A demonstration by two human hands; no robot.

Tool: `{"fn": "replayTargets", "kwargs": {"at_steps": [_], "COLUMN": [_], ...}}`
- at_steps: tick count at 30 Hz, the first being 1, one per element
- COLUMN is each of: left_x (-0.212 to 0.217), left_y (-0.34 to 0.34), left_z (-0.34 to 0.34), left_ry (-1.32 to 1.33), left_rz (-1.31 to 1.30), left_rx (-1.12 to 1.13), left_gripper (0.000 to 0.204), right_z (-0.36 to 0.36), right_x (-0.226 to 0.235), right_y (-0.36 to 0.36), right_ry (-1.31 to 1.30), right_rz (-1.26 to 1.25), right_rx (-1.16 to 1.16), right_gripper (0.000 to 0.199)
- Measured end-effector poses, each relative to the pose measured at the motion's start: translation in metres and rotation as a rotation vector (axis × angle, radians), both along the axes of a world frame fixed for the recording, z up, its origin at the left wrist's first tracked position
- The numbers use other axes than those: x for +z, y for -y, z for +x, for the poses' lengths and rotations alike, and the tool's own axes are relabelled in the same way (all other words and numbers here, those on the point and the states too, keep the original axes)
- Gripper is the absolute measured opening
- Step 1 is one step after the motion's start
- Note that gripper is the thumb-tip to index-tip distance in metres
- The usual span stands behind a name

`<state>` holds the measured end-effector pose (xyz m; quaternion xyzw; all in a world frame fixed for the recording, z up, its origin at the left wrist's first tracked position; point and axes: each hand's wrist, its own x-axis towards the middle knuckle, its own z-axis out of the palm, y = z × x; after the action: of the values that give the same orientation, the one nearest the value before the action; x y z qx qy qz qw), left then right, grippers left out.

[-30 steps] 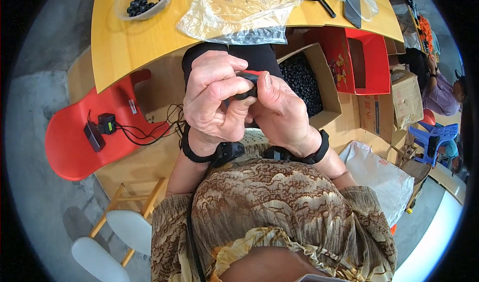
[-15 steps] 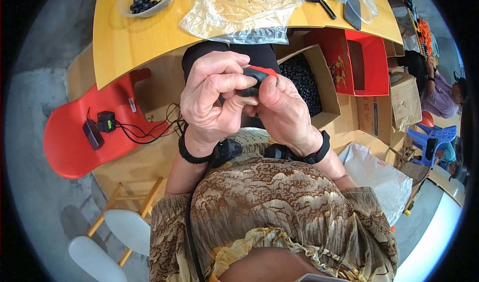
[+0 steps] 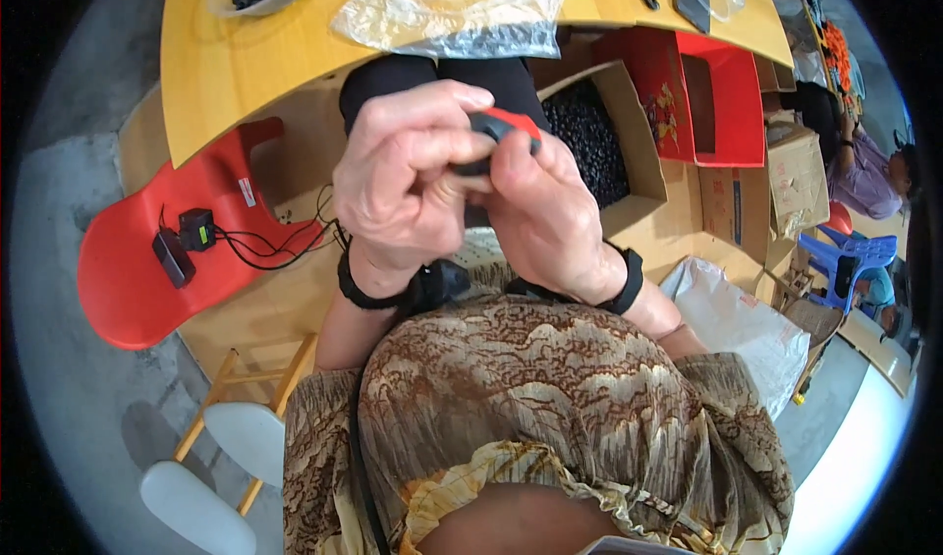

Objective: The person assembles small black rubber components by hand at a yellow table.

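Between my two hands, above my lap, is a small rounded black-and-red part (image 3: 503,128); its exact kind is hard to make out. My left hand (image 3: 408,177) grips it from the left, with thumb and fingers curled against its dark side. On its other side my right hand (image 3: 550,201) holds it, thumb pressed to the front near the red edge. The fingers cover much of the part. Both wrists wear black bands.
Across the yellow table (image 3: 246,83) lie a clear plastic bag (image 3: 452,10), a bowl of black parts (image 3: 285,0) and a dark phone (image 3: 692,0). Below stand a carton of black pieces (image 3: 638,162) and a red box (image 3: 732,103). A red chair (image 3: 128,270) is left; another person (image 3: 869,177) sits far right.
Both hands have shifted slightly left and up in the picture, still closed on the part. The whole view has moved a little too, with the table sitting higher.
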<state>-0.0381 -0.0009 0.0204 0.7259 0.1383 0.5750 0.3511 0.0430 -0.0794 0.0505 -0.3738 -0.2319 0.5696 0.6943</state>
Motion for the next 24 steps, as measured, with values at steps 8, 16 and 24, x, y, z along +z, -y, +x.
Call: {"fn": "replayTargets", "kwargs": {"at_steps": [8,16,24], "left_x": [-0.028,-0.023,0.011], "left_y": [-0.009,-0.01,-0.021], "left_z": [0.011,0.009,-0.005], "left_ry": [-0.027,0.033,0.031], "left_rz": [-0.173,-0.292,0.188], "left_rx": [-0.04,-0.064,-0.193], "left_gripper": [0.012,0.024,0.02], "right_z": [0.015,0.019,0.028], "right_x": [-0.025,-0.024,-0.003], "right_y": [-0.02,-0.018,0.005], "right_ry": [-0.079,0.072,0.096], "right_rz": [-0.127,-0.001,0.003], "right_rx": [0.027,0.058,0.342], "right_gripper": [0.03,0.034,0.04]}}
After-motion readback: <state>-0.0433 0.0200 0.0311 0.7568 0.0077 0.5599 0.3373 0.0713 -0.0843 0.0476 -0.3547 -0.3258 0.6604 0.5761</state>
